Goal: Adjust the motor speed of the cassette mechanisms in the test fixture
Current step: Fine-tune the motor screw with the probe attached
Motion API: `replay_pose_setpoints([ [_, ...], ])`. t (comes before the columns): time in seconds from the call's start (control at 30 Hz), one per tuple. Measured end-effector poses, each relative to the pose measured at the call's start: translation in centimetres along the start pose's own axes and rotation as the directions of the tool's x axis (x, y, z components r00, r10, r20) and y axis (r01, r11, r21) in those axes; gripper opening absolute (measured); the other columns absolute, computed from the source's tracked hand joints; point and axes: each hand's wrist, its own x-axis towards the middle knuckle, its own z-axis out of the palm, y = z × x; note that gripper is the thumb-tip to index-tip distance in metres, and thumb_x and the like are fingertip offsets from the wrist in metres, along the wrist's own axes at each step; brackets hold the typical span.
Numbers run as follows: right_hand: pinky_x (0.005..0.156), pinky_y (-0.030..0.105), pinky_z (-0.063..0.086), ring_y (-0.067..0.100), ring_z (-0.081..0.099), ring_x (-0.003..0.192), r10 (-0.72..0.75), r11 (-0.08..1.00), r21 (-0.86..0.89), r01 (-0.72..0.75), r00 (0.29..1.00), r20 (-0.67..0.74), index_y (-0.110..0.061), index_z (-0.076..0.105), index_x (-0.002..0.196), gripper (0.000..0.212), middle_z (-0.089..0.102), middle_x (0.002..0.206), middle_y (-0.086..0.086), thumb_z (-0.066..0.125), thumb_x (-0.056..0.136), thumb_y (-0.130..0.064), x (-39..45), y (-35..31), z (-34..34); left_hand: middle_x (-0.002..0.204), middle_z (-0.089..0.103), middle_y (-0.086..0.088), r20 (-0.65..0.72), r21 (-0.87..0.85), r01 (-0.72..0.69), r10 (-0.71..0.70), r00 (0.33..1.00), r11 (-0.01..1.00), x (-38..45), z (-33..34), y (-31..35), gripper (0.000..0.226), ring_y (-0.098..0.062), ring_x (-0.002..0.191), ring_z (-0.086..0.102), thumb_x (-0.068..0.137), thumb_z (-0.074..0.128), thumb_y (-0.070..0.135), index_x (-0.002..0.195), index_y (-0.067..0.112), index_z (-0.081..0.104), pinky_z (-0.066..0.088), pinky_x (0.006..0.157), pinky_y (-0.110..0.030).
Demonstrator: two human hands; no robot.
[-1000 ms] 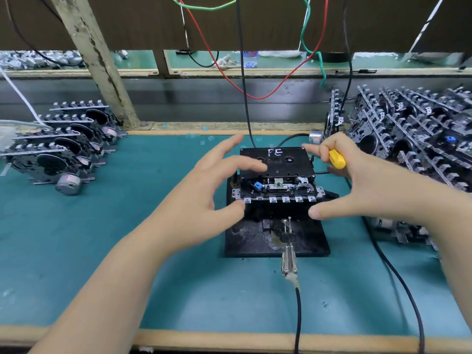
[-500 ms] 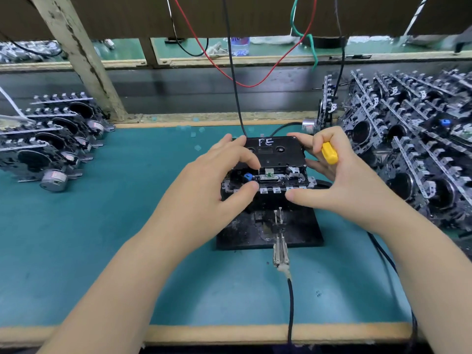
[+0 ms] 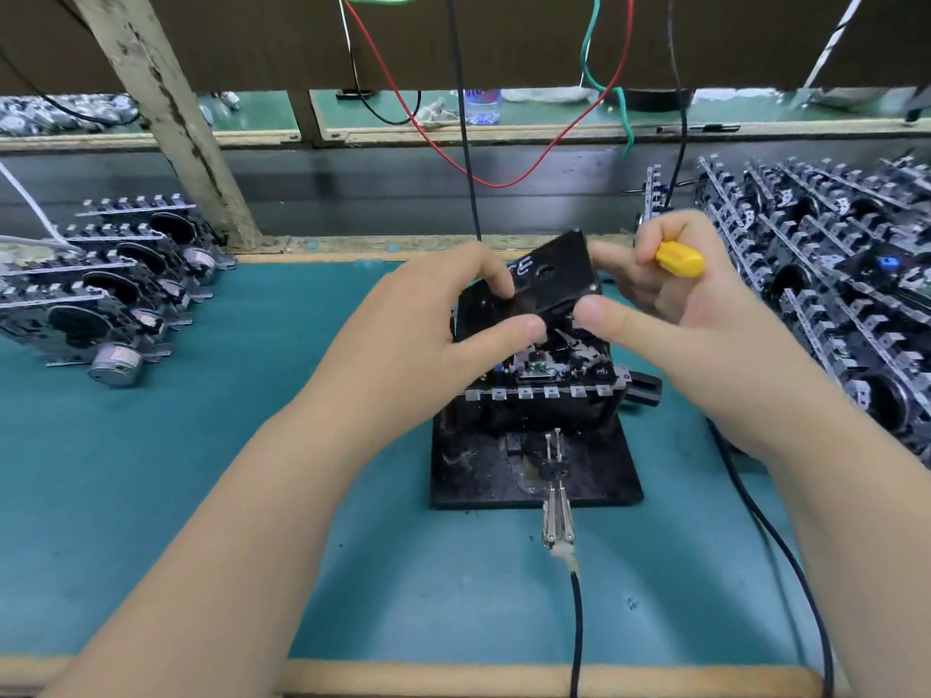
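Observation:
A black cassette (image 3: 554,279) with white lettering is tilted up above a cassette mechanism (image 3: 549,380) that sits in the black test fixture (image 3: 594,471) at mid-table. My left hand (image 3: 433,330) pinches the cassette's left end between thumb and fingers. My right hand (image 3: 670,314) pinches its right end with thumb and forefinger. The other fingers of that hand curl round a yellow-handled screwdriver (image 3: 680,259); its blade is hidden.
Several cassette mechanisms (image 3: 101,294) lie in rows at the left, and a large heap of mechanisms (image 3: 831,274) fills the right. A metal clip probe (image 3: 556,521) on a black cable (image 3: 577,637) reaches the fixture from the front. Red, green and black wires (image 3: 466,143) hang behind.
Both hands closed in on the cassette, took hold of its ends and lifted it, tilting it up off the mechanism. The mechanism's head and parts now show beneath.

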Motion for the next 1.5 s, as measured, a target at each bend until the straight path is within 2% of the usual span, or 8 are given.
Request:
replay_pose_setpoints([
  [0.13, 0.114, 0.027, 0.04, 0.005, 0.045, 0.14, -0.117, 0.993, 0.025, 0.116, 0.991, 0.062, -0.026, 0.036, 0.097, 0.034, 0.056, 0.145, 0.0, 0.068, 0.09, -0.017, 1.2, -1.3, 0.8, 0.113, 0.073, 0.007, -0.092, -0.469, 0.067, -0.124, 0.988, 0.881, 1.2, -0.7, -0.2, 0.032, -0.006, 0.107, 0.067, 0.079, 0.08, 0.034, 0.095, 0.025, 0.054, 0.047, 0.1, -0.027],
  [0.27, 0.094, 0.012, 0.046, 0.004, 0.052, 0.134, -0.102, 0.991, 0.083, 0.104, 0.995, -0.018, -0.029, 0.037, 0.095, 0.03, 0.062, 0.138, 0.0, 0.064, 0.09, -0.017, 1.5, -1.3, 0.1, 0.117, 0.072, -0.013, -0.182, -0.882, 0.004, -0.348, 0.92, 0.472, 0.9, -1.0, -0.5, 0.057, -0.024, 0.104, 0.071, 0.087, 0.068, 0.026, 0.133, 0.0, 0.048, 0.057, 0.089, -0.036],
  [0.5, 0.099, 0.02, 0.052, 0.006, 0.062, 0.123, -0.004, 0.993, 0.115, 0.001, 1.0, 0.023, -0.028, 0.041, 0.092, 0.047, 0.072, 0.124, -0.005, 0.084, 0.074, -0.031, 1.6, -1.1, 0.2, 0.126, 0.068, -0.013, -0.117, -0.97, -0.025, -0.37, 0.922, 0.243, 0.6, 0.0, 0.3, 0.077, -0.037, 0.123, 0.062, 0.083, 0.066, 0.013, 0.15, 0.003, 0.029, 0.053, 0.102, -0.037],
  [0.83, 0.109, 0.029, 0.046, 0.02, 0.065, 0.122, -0.053, 0.995, 0.088, 0.046, 0.995, 0.085, -0.02, 0.035, 0.097, 0.056, 0.072, 0.123, 0.007, 0.081, 0.068, -0.01, 1.9, -2.3, -1.2, 0.119, 0.073, -0.003, -0.139, -0.876, 0.024, -0.299, 0.944, 0.482, 0.8, 0.0, -0.4, 0.031, -0.018, 0.116, 0.067, 0.086, 0.063, 0.027, 0.116, 0.019, 0.056, 0.051, 0.1, -0.03],
  [1.03, 0.117, 0.033, 0.038, 0.006, 0.061, 0.124, 0.071, 0.988, -0.143, -0.056, 0.993, 0.098, -0.021, 0.037, 0.094, 0.05, 0.072, 0.123, -0.006, 0.082, 0.079, -0.004, 1.0, -0.3, -1.8, 0.116, 0.068, 0.022, -0.139, -0.165, 0.036, -0.059, 0.988, 0.986, -0.4, 0.3, -1.9, 0.027, 0.007, 0.113, 0.058, 0.092, 0.071, 0.013, 0.113, 0.03, 0.067, 0.039, 0.102, -0.013],
  [1.13, 0.112, 0.036, 0.041, 0.01, 0.063, 0.121, 0.077, 0.989, -0.131, -0.07, 0.996, 0.049, -0.027, 0.039, 0.09, 0.04, 0.073, 0.12, -0.009, 0.079, 0.086, -0.02, 1.1, 0.6, -1.1, 0.122, 0.066, 0.024, -0.063, 0.01, 0.0, 0.001, 0.998, 1.0, -0.3, 0.2, -1.2, 0.029, 0.008, 0.116, 0.052, 0.097, 0.064, 0.014, 0.119, 0.032, 0.07, 0.031, 0.096, -0.002],
  [1.33, 0.095, 0.029, 0.043, 0.012, 0.065, 0.116, 0.21, 0.966, 0.185, -0.182, 0.967, -0.144, -0.027, 0.034, 0.092, 0.049, 0.075, 0.117, -0.008, 0.072, 0.086, 0.003, 1.4, 2.7, 0.3, 0.142, 0.057, 0.018, 0.187, 0.278, -0.019, -0.035, 0.982, 0.96, 0.9, -1.1, 0.3, 0.048, -0.011, 0.13, 0.051, 0.101, 0.053, 0.031, 0.148, 0.039, 0.043, 0.038, 0.1, -0.026],
  [1.5, 0.105, 0.038, 0.041, 0.017, 0.064, 0.121, 0.267, 0.935, 0.283, -0.214, 0.95, -0.163, -0.028, 0.034, 0.093, 0.045, 0.074, 0.12, -0.007, 0.068, 0.091, 0.001, 1.0, 3.1, 0.9, 0.149, 0.047, 0.023, 0.337, 0.249, -0.071, -0.017, 0.942, 0.966, 0.7, -2.3, 0.2, 0.1, -0.001, 0.129, 0.048, 0.069, 0.077, 0.054, 0.153, 0.047, 0.024, 0.032, 0.093, -0.013],
])
